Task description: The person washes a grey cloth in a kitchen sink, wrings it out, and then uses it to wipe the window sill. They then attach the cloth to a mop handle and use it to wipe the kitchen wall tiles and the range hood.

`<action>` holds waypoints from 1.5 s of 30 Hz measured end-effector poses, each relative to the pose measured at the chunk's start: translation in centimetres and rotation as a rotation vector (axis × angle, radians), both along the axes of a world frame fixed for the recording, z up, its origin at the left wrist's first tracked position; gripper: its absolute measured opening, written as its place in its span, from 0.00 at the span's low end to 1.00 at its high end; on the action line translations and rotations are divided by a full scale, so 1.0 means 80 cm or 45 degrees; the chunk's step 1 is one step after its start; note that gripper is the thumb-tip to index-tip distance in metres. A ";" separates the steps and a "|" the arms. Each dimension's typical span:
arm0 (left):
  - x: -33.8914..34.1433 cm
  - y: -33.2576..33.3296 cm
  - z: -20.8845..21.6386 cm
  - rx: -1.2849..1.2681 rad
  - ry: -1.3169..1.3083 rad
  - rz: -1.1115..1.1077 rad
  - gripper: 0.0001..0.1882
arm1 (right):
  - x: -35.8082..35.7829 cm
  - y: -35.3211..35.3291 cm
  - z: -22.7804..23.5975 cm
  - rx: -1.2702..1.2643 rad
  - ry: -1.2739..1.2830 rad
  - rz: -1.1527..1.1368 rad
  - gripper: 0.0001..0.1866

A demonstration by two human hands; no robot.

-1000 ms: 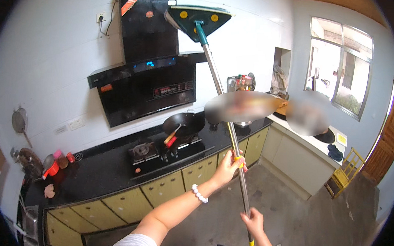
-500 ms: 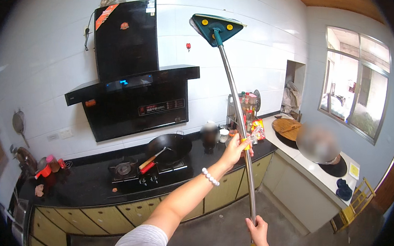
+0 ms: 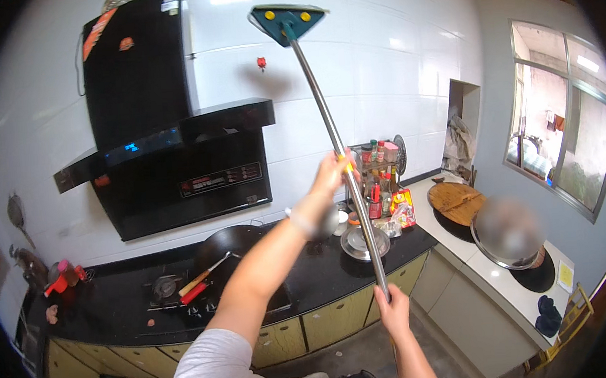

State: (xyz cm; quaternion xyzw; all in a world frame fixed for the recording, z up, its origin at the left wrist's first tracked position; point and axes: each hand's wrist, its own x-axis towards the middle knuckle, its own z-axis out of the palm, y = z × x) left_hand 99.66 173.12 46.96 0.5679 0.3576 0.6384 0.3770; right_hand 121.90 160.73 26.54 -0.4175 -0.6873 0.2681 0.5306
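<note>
A long-handled flat mop [image 3: 326, 117] with a metal pole slants up in front of me. Its dark green triangular head [image 3: 287, 23] with yellow knobs is raised by the white tiled wall, right of the range hood; whether it touches the tiles I cannot tell. My left hand [image 3: 331, 174] is wrapped round the pole at a yellow collar, the arm stretched forward with a pale bracelet at the wrist. Lower down, my right hand [image 3: 394, 307] is closed round the pole near its bottom end. A small red sticker [image 3: 261, 64] shows on the wall below the mop head.
A black range hood [image 3: 182, 169] hangs over the stove with a wok [image 3: 215, 246] and a red-handled utensil. Metal bowls [image 3: 364, 244] and a spice rack [image 3: 379, 176] stand on the black counter. Rightward, a white counter holds a round wooden lid [image 3: 456, 203], beside a window [image 3: 558, 115].
Both hands and the mop have moved up, and the mop head has shifted left and higher along the wall. My view has turned right. Both hands still grip the pole.
</note>
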 end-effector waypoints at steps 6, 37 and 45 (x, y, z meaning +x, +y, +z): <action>-0.043 0.102 0.071 0.137 0.088 0.193 0.16 | -0.047 0.138 0.081 -0.004 0.070 0.163 0.16; 0.136 0.111 -0.057 0.108 -0.734 0.398 0.17 | -0.158 0.390 0.303 -0.018 0.422 1.242 0.23; 0.014 0.104 0.122 0.182 -0.368 0.504 0.20 | -0.072 0.283 0.222 -0.415 0.540 1.733 0.23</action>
